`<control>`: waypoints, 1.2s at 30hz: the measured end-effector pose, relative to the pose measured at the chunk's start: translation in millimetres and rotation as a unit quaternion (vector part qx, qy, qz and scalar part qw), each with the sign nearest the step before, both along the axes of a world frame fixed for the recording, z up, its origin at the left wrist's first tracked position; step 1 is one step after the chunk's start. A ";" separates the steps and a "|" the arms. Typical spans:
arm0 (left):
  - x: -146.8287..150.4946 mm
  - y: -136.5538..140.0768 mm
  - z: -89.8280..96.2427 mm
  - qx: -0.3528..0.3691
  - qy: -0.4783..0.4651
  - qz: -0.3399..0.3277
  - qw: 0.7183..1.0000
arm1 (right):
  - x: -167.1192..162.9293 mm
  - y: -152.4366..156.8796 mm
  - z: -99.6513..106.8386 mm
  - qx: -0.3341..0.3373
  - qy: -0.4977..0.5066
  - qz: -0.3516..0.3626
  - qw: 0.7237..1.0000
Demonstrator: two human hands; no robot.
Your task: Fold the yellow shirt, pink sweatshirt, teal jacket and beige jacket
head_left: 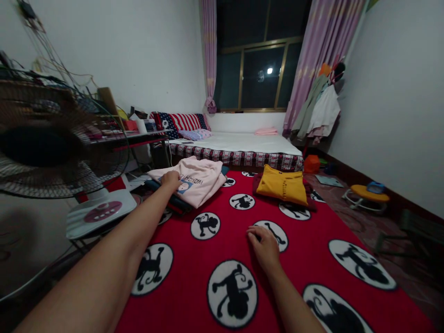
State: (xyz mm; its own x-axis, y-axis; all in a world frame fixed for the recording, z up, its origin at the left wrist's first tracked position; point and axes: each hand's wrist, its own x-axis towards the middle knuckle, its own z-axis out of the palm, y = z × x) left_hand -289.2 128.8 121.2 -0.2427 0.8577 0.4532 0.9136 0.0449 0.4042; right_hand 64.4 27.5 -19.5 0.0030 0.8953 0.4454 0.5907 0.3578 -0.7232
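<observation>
My left hand (171, 179) reaches to a pile of folded clothes at the left edge of the red blanket (222, 247). Its fingers are curled on the pale pink sweatshirt (204, 178) on top, which has dark lettering and a blue picture patch. Darker folded garments show beneath it. Near the middle of the blanket, my right hand (265, 243) lies low with thumb and fingers apart, holding nothing. Beyond it to the right, a folded yellow sweatshirt (282, 185) rests on a maroon garment (310, 196).
At left, a blurred fan (41, 143) stands by a cluttered desk (145, 135) and a white stool (78, 222). A bed (236, 142) sits under the window. On the right floor are an orange-topped stool (367, 192) and a dark stool (409, 233); clothes (322, 108) hang behind.
</observation>
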 end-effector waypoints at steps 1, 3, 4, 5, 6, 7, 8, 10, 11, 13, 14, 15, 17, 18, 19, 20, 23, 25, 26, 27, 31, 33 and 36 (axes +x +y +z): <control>2.7 -3.2 5.2 0.010 -0.001 0.002 1.000 | -0.1 0.4 0.0 -0.001 0.004 0.002 1.000; 10.5 -12.6 21.9 0.037 -0.002 0.010 0.999 | -0.2 0.8 0.5 -0.005 0.023 0.007 1.000; 15.7 -19.6 32.0 0.057 -0.004 0.006 0.998 | -0.2 0.7 1.0 -0.012 0.046 0.009 0.999; 21.9 -28.9 41.7 0.079 -0.006 -0.003 0.997 | -0.1 0.5 1.8 -0.022 0.080 0.009 0.997; 28.8 -41.2 49.6 0.102 -0.008 -0.012 0.995 | 0.3 0.3 2.7 -0.034 0.120 0.008 0.992; 36.4 -57.1 54.5 0.123 -0.009 -0.021 0.992 | 1.0 -0.1 3.8 -0.044 0.163 0.006 0.986; 44.2 -76.8 55.3 0.140 -0.009 -0.036 0.989 | 2.4 -0.3 4.9 -0.049 0.208 0.004 0.977; 59.0 -127.1 43.6 0.147 -0.009 -0.079 0.986 | 6.5 -0.8 7.0 -0.052 0.294 -0.003 0.954; 65.2 -156.0 32.1 0.123 -0.017 -0.146 0.981 | 9.2 -1.1 8.1 -0.054 0.332 -0.004 0.942; 73.3 -214.6 4.7 -0.009 -0.032 -0.278 0.960 | 13.7 -2.4 10.6 -0.068 0.392 0.002 0.918; 75.3 -241.3 -7.8 -0.114 -0.030 -0.357 0.926 | 14.6 -3.7 12.5 -0.079 0.406 0.007 0.911; 75.9 -264.3 -17.6 -0.223 -0.018 -0.421 0.879 | 14.0 -5.7 14.9 -0.089 0.407 0.012 0.909; 73.7 -294.9 -26.5 -0.319 0.000 -0.458 0.830 | 6.4 -12.3 21.5 -0.090 0.371 0.028 0.924; 70.6 -301.4 -26.0 -0.315 -0.001 -0.447 0.837 | -0.9 -17.2 25.3 -0.084 0.341 0.044 0.935; 66.2 -302.1 -23.4 -0.275 -0.011 -0.418 0.866 | -10.3 -23.3 29.2 -0.076 0.306 0.071 0.946; 60.1 -297.6 -20.2 -0.210 -0.027 -0.376 0.902 | -21.4 -30.6 32.9 -0.070 0.270 0.107 0.954; 33.8 -263.8 -18.7 -0.016 -0.062 -0.223 0.973 | -58.4 -58.1 40.0 -0.059 0.140 0.205 0.967; 12.9 -236.2 -30.5 0.026 -0.055 -0.145 0.988 | -79.7 -77.2 42.0 -0.040 0.015 0.209 0.977; 3.1 -223.7 -39.7 0.024 -0.048 -0.120 0.991 | -87.7 -85.3 42.7 -0.031 -0.050 0.196 0.979; -5.7 -212.8 -50.1 0.014 -0.045 -0.100 0.994 | -93.5 -91.8 43.6 -0.028 -0.108 0.183 0.977; -25.4 -187.1 -84.7 -0.027 -0.046 -0.038 0.998 | -88.3 -99.5 51.2 -0.031 -0.152 0.206 0.966; -26.0 -183.9 -90.5 -0.025 -0.039 -0.040 0.998 | -65.7 -98.0 56.1 -0.011 -0.043 0.229 0.972; -16.8 -188.7 -87.0 -0.014 -0.024 -0.102 0.994 | -8.1 -102.1 59.0 0.006 0.139 0.167 0.976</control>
State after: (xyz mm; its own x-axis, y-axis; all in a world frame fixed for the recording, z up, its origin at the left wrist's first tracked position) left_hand -306.1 -59.9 34.2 -0.0837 0.9036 0.4200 0.8849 -0.1264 0.4483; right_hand 56.3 -74.6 39.5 -0.1655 0.8623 0.4785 0.2207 0.5053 -0.8342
